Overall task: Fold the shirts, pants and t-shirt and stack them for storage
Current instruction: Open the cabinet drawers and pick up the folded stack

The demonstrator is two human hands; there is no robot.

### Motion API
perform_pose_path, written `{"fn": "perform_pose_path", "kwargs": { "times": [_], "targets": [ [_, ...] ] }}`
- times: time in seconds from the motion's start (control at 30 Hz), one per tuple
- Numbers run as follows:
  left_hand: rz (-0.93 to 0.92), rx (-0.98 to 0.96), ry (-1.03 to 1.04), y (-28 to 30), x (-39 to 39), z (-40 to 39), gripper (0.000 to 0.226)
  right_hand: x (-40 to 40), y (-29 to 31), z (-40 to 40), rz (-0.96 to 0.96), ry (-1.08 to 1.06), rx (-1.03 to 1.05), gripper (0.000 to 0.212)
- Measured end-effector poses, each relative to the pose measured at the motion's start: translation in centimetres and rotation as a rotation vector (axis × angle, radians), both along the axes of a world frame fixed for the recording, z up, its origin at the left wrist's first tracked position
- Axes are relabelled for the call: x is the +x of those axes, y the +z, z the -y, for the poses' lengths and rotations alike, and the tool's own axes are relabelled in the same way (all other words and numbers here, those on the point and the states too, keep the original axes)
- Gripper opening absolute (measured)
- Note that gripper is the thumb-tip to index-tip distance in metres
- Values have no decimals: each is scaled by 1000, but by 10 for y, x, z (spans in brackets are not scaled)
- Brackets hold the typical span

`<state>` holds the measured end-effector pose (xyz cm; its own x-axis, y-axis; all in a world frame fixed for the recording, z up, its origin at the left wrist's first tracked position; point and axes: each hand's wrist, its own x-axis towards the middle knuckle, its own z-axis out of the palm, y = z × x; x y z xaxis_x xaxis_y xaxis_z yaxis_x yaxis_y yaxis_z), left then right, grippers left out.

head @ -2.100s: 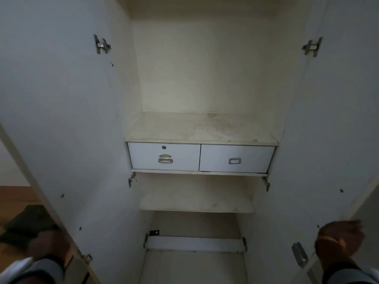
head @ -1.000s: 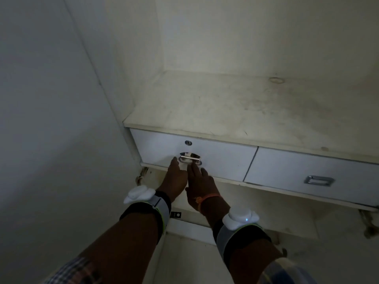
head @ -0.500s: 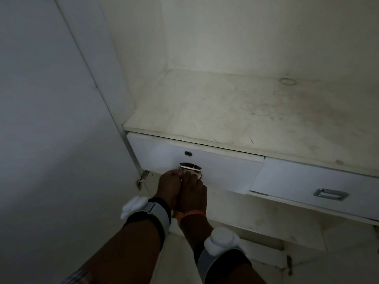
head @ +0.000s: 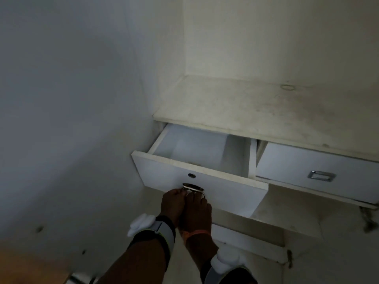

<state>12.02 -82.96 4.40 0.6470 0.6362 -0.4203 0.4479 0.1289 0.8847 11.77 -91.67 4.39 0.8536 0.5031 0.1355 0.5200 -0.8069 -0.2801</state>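
No shirts, pants or t-shirt are in view. I face an open white wardrobe. Its left drawer (head: 231, 193) is pulled well out, and what I can see of its inside holds nothing. My left hand (head: 173, 203) and my right hand (head: 198, 208) sit side by side, both gripping the metal drawer handle (head: 192, 188) on the drawer's front. A small keyhole (head: 192, 175) sits just above the handle. Both wrists wear bands with white sensors.
The right drawer (head: 287, 167), with a rectangular metal handle (head: 321, 177), stays closed. A bare stained shelf (head: 256, 107) lies above both drawers, another shelf (head: 287, 220) below. The open wardrobe door (head: 61, 119) stands close on my left. Wooden floor (head: 24, 263) shows at the bottom left.
Two seconds ago both hands were at the wardrobe doors. They then met at the left drawer's handle and pulled; the drawer went from closed to well open.
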Motion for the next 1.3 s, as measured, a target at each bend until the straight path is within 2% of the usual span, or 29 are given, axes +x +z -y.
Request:
{"fn": "perform_pose_path", "kwargs": {
  "times": [0.07,0.1,0.2,0.37,0.5,0.6,0.63,0.7,0.8,1.03,1.2,1.3],
  "targets": [
    [5,21,-19,2,-9,5,14,-7,0,7,-28,-7,-26,54],
    [5,39,-45,7,-3,7,17,1,4,11,27,-23,-33,53],
    [-61,106,-137,16,-39,11,33,-33,4,19,-37,-51,-38,56],
    [-105,147,-180,18,-99,17,31,-98,16,29,-122,-30,-61,55],
    [-61,229,-219,10,-138,19,21,-147,25,37,-169,-37,-67,57],
    [-168,239,-299,3,-156,18,28,-170,23,39,-177,-39,-40,59],
    [-145,265,-324,1,-160,16,30,-172,20,37,-186,-41,-69,59],
    [-142,230,-312,2,-175,20,31,-186,20,38,-218,-66,-94,60],
    [-126,154,-188,0,-186,22,32,-198,33,41,-194,-43,-87,60],
    [-98,93,-163,15,-196,25,30,-194,46,43,-301,-36,-131,57],
    [-70,35,-141,14,-196,20,16,-197,36,42,-221,-49,-159,56],
    [-56,1,-175,16,-200,18,20,-198,32,36,-170,-71,-169,54]
  ]
}}
